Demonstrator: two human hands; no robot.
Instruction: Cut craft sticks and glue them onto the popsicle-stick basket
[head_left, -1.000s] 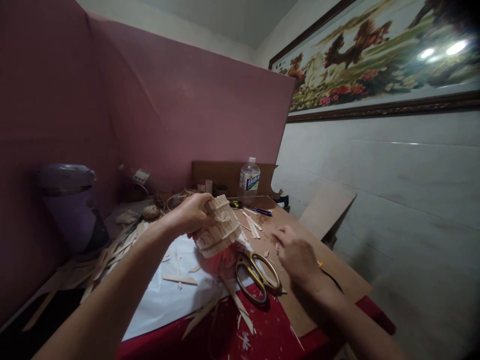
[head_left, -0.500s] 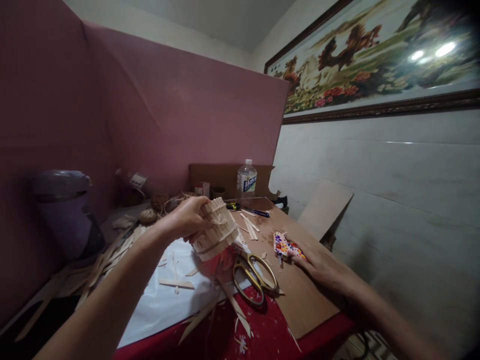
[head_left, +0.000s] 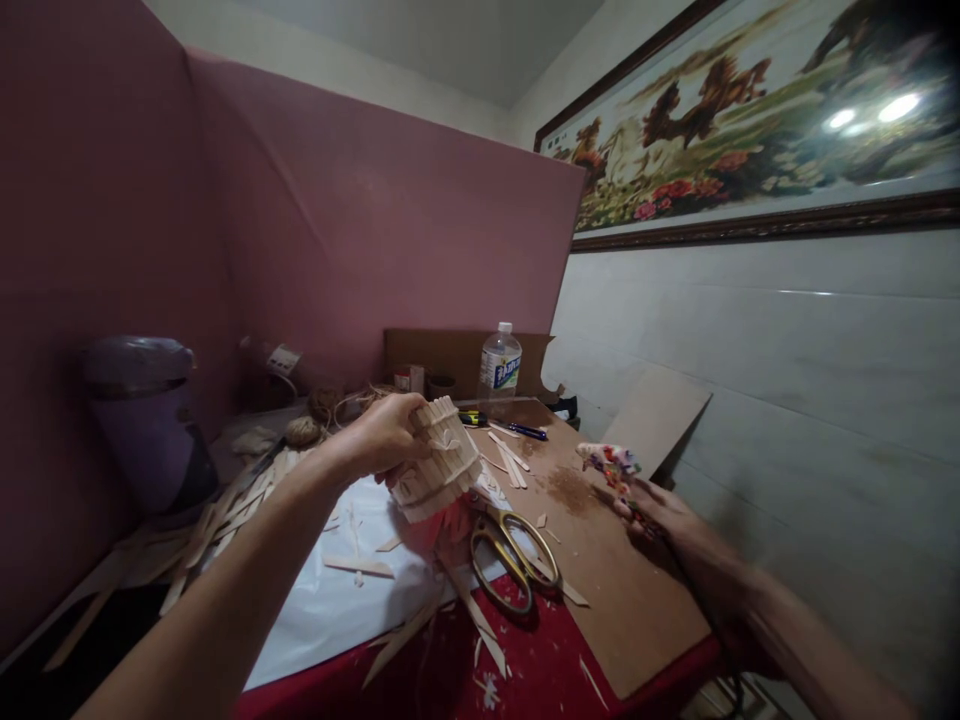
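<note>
My left hand (head_left: 386, 437) grips a small slatted vessel (head_left: 448, 462) built from wooden craft sticks, tilted above the table. A raised band runs around its side. In my right hand (head_left: 667, 512) is a flower-patterned hot glue gun (head_left: 613, 466), lifted above the brown board (head_left: 600, 625) with its nozzle toward the left. A cord trails down from its grip. Motion blurs this hand and the glue gun somewhat. Gold-handled scissors (head_left: 496, 524) lie below the vessel, between the two hands.
Craft sticks (head_left: 511, 462), a blue pen-like tool (head_left: 527, 432) and a plastic bottle (head_left: 501, 365) are at the back. Wood strips (head_left: 232, 520) and twine balls (head_left: 303, 431) lie left, near a purple bin (head_left: 154, 430). Scraps litter the white sheet (head_left: 300, 625).
My right hand has picked the glue gun up off the board and drawn it to the right. The left hand keeps holding the vessel in nearly the same pose.
</note>
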